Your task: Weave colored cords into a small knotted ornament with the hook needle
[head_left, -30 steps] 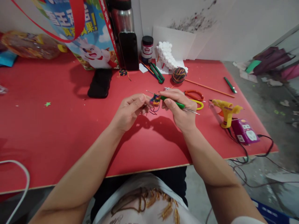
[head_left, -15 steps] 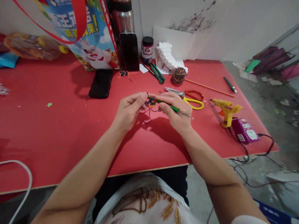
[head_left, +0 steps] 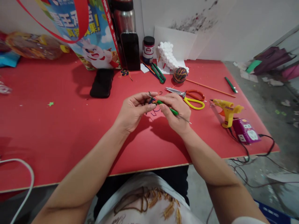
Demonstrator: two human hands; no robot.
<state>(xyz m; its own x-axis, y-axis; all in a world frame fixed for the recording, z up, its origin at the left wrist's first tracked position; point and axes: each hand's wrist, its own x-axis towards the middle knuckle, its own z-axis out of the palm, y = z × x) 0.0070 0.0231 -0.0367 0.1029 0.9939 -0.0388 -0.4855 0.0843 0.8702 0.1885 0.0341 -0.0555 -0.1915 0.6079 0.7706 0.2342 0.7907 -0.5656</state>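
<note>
Between the fingers of my left hand (head_left: 134, 112) is a small piece of multicoloured crochet (head_left: 153, 100), partly hidden by the thumb and fingertips. My right hand (head_left: 175, 110) grips a crochet hook (head_left: 173, 111) by its green handle, one thin metal end sticking out past the palm. The hook's other end meets the crochet piece, though its tip is hard to make out. Loose yarn (head_left: 154, 113) dangles under the work. A ball of multicoloured yarn (head_left: 179, 75) lies behind my right hand, and scissors (head_left: 195, 98) with red and yellow handles rest just right of it.
A yellow glue gun (head_left: 227, 110) and purple power box (head_left: 246, 130) with cords sit at the right. Along the back stand a gift bag (head_left: 95, 37), steel bottle (head_left: 125, 20), upright phone (head_left: 130, 51) and jar (head_left: 148, 49). A black phone (head_left: 102, 83) lies flat; a green cutter (head_left: 158, 73) lies near the jar.
My left thumb has come down and stretched right across the crochet piece, and the fingers behind it have shifted. The crochet piece has tilted. My right hand keeps its grip on the hook.
</note>
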